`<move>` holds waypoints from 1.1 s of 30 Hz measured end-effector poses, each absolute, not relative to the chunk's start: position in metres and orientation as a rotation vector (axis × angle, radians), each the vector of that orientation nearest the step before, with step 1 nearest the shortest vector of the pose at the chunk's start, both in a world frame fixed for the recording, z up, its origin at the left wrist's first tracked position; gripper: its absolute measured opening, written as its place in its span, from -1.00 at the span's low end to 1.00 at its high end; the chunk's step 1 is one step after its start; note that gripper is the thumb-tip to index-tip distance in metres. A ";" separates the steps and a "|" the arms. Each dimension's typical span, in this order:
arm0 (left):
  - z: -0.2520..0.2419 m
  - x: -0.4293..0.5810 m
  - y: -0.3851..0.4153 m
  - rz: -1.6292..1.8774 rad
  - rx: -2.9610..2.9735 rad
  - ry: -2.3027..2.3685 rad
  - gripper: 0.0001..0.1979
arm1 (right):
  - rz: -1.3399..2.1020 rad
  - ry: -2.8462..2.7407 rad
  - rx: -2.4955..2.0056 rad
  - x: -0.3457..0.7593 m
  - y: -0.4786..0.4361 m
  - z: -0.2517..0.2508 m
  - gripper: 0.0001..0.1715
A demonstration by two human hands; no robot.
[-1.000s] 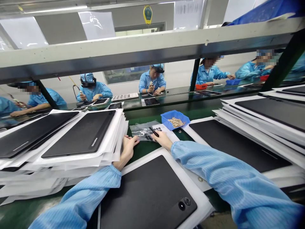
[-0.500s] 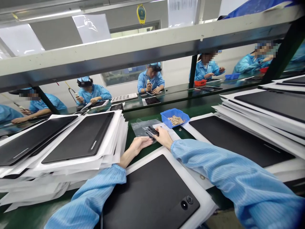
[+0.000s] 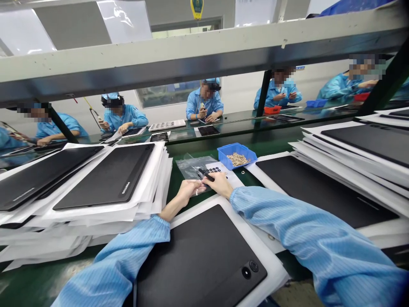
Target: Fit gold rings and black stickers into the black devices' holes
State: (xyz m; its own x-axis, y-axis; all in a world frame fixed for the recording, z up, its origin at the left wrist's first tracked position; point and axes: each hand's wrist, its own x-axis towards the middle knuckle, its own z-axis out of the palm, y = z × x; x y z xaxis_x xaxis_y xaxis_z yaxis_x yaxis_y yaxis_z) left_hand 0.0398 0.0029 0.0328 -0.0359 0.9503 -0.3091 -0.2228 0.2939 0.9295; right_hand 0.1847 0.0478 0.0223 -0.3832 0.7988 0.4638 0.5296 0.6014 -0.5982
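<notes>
My right hand grips a slim black tool just past the far edge of a black tablet. My left hand meets it there, fingertips pinched together; what they hold is too small to make out. Under and beyond both hands lie a clear plastic bag and a white sheet with black rings. The tablet rests back side up on white foam sheets, its two round camera parts at the near right corner. A blue bin of small tan pieces stands beyond my right hand.
Stacks of tablets and white sheets stand at left and right. Another black tablet lies right of my hands. A pale shelf beam crosses above. Several people in blue work across the bench.
My left fingers have closed from an open, flat pose and come up to my right hand. The black tool has shifted, and the rings on the sheet now show.
</notes>
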 end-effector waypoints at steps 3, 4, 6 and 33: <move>0.033 0.040 0.002 1.130 0.793 1.235 -0.76 | 0.475 -2.083 -1.060 0.185 0.048 0.022 -0.80; 0.033 0.041 0.002 1.133 0.793 1.235 -0.76 | 0.478 -2.090 -1.065 0.185 0.047 0.023 -0.79; 0.032 0.041 0.003 1.138 0.793 1.235 -0.76 | 0.484 -2.112 -1.078 0.185 0.046 0.024 -0.76; 0.064 0.063 -0.078 0.508 2.299 1.430 -0.70 | 1.178 -1.979 -1.388 0.299 -0.131 0.054 -0.83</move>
State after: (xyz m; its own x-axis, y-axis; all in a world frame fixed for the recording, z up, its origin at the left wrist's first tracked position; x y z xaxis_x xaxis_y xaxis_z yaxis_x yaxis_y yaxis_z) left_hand 0.0626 -0.0781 0.0635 0.4157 0.9039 0.1011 0.7647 -0.4075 0.4992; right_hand 0.2985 -0.1314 0.0542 -0.3937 0.9129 -0.1077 0.5298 0.1296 -0.8382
